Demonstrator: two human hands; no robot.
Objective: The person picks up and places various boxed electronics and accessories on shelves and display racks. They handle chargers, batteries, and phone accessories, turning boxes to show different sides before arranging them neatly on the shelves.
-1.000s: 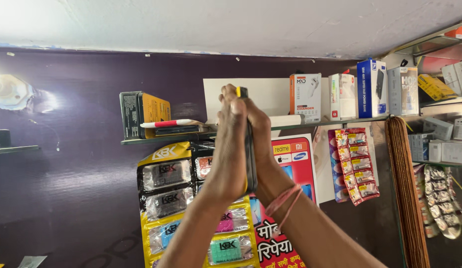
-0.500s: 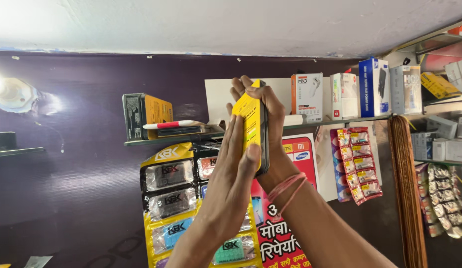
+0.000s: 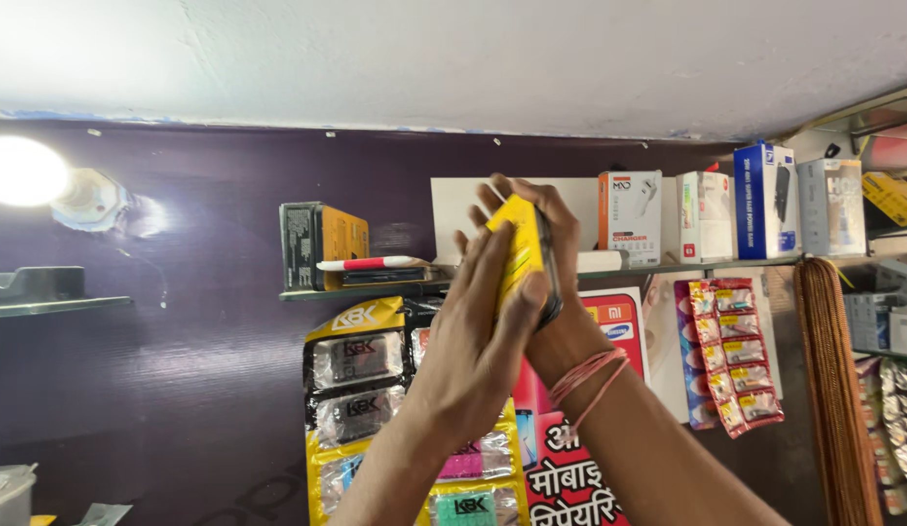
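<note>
Both my hands are raised in front of a purple wall. My right hand (image 3: 554, 255), with a red thread around the wrist, holds a dark mobile phone (image 3: 544, 268) upright by its edge. My left hand (image 3: 473, 336) presses a yellow cloth (image 3: 517, 251) flat against the phone's face. The phone's screen side is hidden behind the cloth and my left palm.
A glass shelf (image 3: 376, 289) behind my hands carries a yellow-black box (image 3: 322, 244), a red-white pen (image 3: 368, 263) and several white and blue charger boxes (image 3: 631, 216). Packets of accessories (image 3: 361, 390) hang below. A lit bulb (image 3: 30, 175) glows at left; a brown beaded strand (image 3: 838, 390) hangs at right.
The yellow cloth has come into view between my palms and the phone, and my left hand has slid up along the phone's face. Both hands sit slightly lower and more to the right.
</note>
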